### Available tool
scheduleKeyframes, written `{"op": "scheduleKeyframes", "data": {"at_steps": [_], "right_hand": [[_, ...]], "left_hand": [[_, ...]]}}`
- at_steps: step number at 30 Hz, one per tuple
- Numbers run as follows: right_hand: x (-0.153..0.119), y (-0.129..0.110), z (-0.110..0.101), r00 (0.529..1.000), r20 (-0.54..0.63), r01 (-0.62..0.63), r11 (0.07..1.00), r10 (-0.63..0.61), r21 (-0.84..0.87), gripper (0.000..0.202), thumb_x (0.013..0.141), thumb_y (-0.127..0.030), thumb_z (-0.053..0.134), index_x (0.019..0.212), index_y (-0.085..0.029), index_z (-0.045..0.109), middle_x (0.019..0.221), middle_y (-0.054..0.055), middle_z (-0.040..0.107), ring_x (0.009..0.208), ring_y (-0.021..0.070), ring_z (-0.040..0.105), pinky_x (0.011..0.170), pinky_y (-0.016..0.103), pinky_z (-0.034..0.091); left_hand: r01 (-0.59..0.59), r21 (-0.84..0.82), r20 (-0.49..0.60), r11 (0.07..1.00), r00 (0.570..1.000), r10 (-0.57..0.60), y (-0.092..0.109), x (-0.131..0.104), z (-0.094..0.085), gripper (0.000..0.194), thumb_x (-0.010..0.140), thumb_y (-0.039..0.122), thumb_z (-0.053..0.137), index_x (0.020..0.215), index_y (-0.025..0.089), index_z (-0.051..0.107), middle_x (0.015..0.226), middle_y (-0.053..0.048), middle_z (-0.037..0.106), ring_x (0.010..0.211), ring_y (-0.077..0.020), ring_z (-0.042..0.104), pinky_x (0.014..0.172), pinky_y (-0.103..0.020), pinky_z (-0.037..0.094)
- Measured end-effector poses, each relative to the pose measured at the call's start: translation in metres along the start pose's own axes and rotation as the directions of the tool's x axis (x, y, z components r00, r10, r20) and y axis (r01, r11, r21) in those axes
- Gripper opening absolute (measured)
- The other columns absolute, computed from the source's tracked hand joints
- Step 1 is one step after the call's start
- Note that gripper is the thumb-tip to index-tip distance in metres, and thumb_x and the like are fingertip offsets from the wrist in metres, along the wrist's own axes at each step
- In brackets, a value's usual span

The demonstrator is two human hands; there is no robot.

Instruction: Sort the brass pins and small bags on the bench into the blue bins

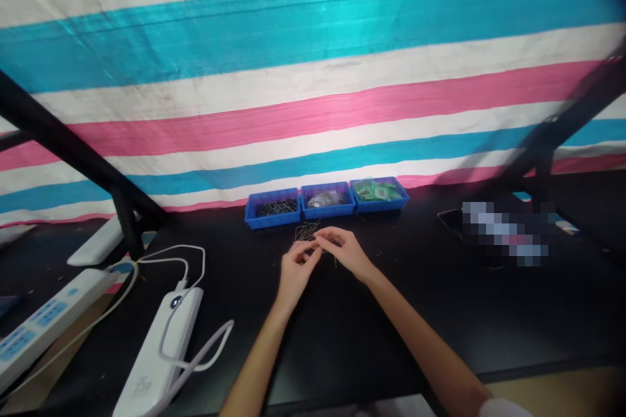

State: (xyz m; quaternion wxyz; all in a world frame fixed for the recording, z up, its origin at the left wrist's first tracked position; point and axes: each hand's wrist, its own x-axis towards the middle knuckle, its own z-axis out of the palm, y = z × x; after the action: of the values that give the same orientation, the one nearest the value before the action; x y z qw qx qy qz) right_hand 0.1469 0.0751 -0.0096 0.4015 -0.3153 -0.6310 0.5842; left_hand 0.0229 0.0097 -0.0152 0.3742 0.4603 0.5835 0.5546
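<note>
**Both hands close together at a loose heap of fasteners, mid-counter**

Observed left hand (296,262) with thumb and fingers drawn close at the tips. Observed right hand (348,253) opposite, in a similar pinch, nearly meeting the left at the fingertips. Cannot confirm anything between the fingers: too small and blurred. Noted slender brass-toned fasteners (306,230) heaped on the black counter (332,339), just beyond the fingertips; cannot distinguish nails from screws.

Found directly behind, in a row: left blue bin (272,221) with dark fasteners (276,207), middle blue bin (328,212) with clear plastic packets (326,199), right blue bin (384,206) with green packets (379,191).

Noted well to the left: white power bank (159,352) with white cable (204,260) plugged in; farther left, white power strip (92,280). Noted well to the right: dark phone (450,221), beside a pixelated patch. Recorded behind everything: striped tarpaulin (313,26) in blue, white and pink.
</note>
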Motion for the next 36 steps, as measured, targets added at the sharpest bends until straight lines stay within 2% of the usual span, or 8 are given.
{"op": "scheduleKeyframes", "data": {"at_steps": [4,10,17,26,29,32,36], "right_hand": [[-0.002,-0.005,0.0,1.0,0.01,-0.009,1.0,0.01,-0.027,0.021,0.072,-0.034,0.064,0.084,-0.017,0.067,0.082,0.004,0.068,0.077,0.0146,0.061,0.074,0.029,0.047],[-0.001,-0.005,-0.003,0.999,-0.031,0.022,0.999,-0.023,-0.036,0.02,0.071,-0.035,0.064,0.078,-0.017,0.068,0.077,0.003,0.067,0.074,0.0145,0.06,0.071,0.029,0.047],[-0.006,-0.006,0.007,0.99,-0.105,0.08,0.988,-0.094,-0.132,0.016,0.072,-0.031,0.063,0.075,-0.018,0.071,0.074,0.004,0.067,0.069,0.0144,0.059,0.062,0.026,0.044],[-0.012,-0.005,0.021,0.996,-0.014,0.086,0.961,-0.093,-0.263,0.014,0.073,-0.028,0.061,0.068,-0.017,0.069,0.065,0.002,0.066,0.061,0.013,0.055,0.058,0.025,0.041],[-0.011,-0.004,0.022,0.997,-0.049,0.055,0.974,-0.067,-0.221,0.018,0.073,-0.034,0.061,0.073,-0.018,0.069,0.07,0.004,0.067,0.063,0.0149,0.057,0.06,0.027,0.044],[-0.007,-0.003,0.021,0.988,-0.153,-0.015,0.996,0.001,-0.092,0.025,0.071,-0.04,0.062,0.08,-0.017,0.069,0.077,0.005,0.068,0.067,0.0167,0.059,0.063,0.029,0.047],[0.001,-0.002,0.027,0.967,-0.249,-0.059,0.998,0.054,-0.016,0.03,0.07,-0.043,0.062,0.084,-0.016,0.067,0.078,0.004,0.067,0.062,0.0137,0.056,0.061,0.028,0.047]], "left_hand": [[-0.017,-0.037,-0.057,0.999,0.998,0.015,-0.001,0.001,-0.002,0.021,0.066,0.033,0.069,0.076,0.015,0.069,0.085,-0.003,0.058,0.048,-0.003,0.043,0.041,-0.018,0.032],[0.018,-0.151,-0.099,0.988,0.995,-0.033,0.001,0.001,-0.003,0.023,0.065,0.035,0.07,0.078,0.017,0.069,0.09,-0.003,0.058,0.05,-0.0035,0.045,0.039,-0.018,0.029],[0.022,-0.222,-0.166,0.975,0.984,-0.06,0.009,0.0,-0.005,0.022,0.064,0.036,0.07,0.072,0.015,0.07,0.093,-0.005,0.06,0.049,-0.0023,0.041,0.039,-0.019,0.028],[0.039,-0.285,-0.151,0.958,0.985,-0.085,0.005,0.0,-0.003,0.024,0.063,0.034,0.072,0.077,0.015,0.069,0.097,-0.005,0.058,0.052,-0.0031,0.045,0.04,-0.017,0.031],[0.019,-0.289,-0.183,0.957,0.98,-0.075,0.007,0.0,-0.006,0.026,0.064,0.037,0.07,0.075,0.014,0.068,0.094,-0.005,0.057,0.05,-0.0023,0.043,0.038,-0.017,0.029],[-0.002,-0.267,-0.201,0.964,0.978,-0.054,0.009,0.001,-0.009,0.028,0.067,0.039,0.067,0.076,0.012,0.069,0.096,-0.007,0.058,0.047,-0.0014,0.042,0.037,-0.017,0.029],[-0.005,-0.224,-0.2,0.975,0.979,-0.041,0.007,0.001,-0.01,0.029,0.068,0.04,0.066,0.079,0.014,0.07,0.1,-0.009,0.06,0.046,-0.0021,0.045,0.037,-0.018,0.03]]}}
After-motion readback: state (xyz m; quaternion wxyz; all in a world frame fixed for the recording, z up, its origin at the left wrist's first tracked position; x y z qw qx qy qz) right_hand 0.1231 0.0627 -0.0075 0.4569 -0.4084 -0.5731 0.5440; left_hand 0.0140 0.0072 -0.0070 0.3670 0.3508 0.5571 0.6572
